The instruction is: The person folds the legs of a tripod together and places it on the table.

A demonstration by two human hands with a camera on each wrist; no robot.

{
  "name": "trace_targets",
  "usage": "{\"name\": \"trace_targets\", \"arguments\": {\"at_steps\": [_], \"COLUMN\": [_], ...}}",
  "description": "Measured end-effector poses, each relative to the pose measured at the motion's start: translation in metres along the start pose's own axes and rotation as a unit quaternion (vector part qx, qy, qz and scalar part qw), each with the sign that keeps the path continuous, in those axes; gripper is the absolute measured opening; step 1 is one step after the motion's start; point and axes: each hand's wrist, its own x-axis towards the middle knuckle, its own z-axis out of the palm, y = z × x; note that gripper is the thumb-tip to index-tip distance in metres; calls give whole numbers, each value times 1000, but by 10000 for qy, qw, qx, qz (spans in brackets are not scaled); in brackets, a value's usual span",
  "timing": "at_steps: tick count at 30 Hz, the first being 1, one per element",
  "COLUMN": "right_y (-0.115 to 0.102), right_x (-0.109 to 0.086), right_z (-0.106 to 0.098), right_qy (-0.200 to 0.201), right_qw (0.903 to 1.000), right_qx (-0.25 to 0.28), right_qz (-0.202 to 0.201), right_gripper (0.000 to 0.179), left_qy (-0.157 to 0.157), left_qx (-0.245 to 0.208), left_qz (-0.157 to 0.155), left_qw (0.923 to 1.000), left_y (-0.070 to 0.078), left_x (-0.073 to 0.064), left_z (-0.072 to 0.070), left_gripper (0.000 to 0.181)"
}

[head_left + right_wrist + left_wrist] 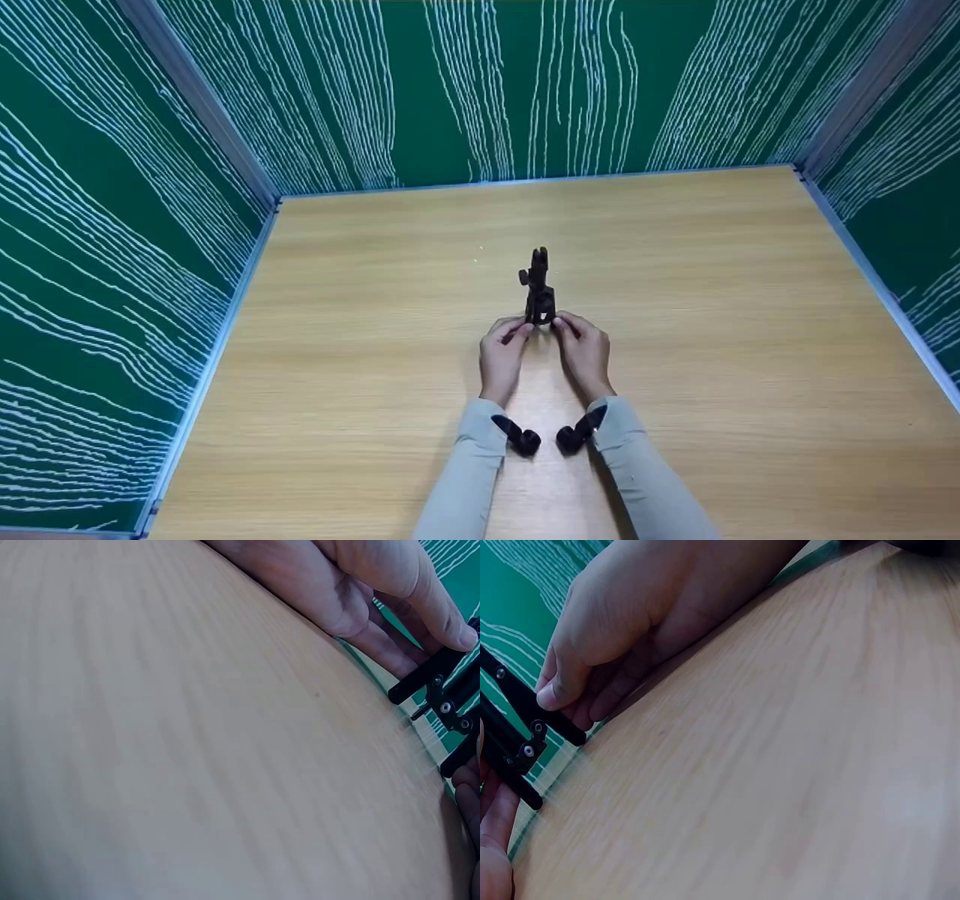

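Black tripod [538, 289] at tabletop [360, 300], 12 o'clock from wrists, long axis near upright. Left hand [502, 361] pinches leg at 7 o'clock; right hand [586, 356], equally near, pinches leg at 5.

L wrist view: L hand [495, 847] & blk stand [532, 739] cut by left edge. R wrist view: R hand [469, 799] cut by right edge. Head: sleeves [466, 476] cut at btm; specks [481, 248] too tiny to ID.

Two hands [501, 361], one stand [540, 289], two sleeves [466, 472], two wrist cameras [527, 442], one table [360, 337], three walls [420, 135], two corner posts [206, 101] seen
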Motion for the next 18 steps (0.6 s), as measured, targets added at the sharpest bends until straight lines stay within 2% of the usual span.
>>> {"name": "trace_targets", "arguments": {"at_steps": [8, 14, 18], "right_y": [-3, -2, -1], "right_x": [1, 0, 0], "right_z": [-1, -1, -1], "right_qy": [-74, -118, -132], "right_qw": [9998, 9996, 9993], "right_qx": [152, 261, 313], "right_qz": [85, 77, 146], "right_gripper": [16, 16, 16], "left_qy": [26, 33, 69], "left_qx": [-7, -76, 9], "left_qz": [62, -45, -92], "left_qw": [10000, 10000, 9999], "left_y": [1, 0, -17], "left_x": [0, 0, 7], "left_z": [1, 1, 4], "left_gripper": [18, 18, 19]}}
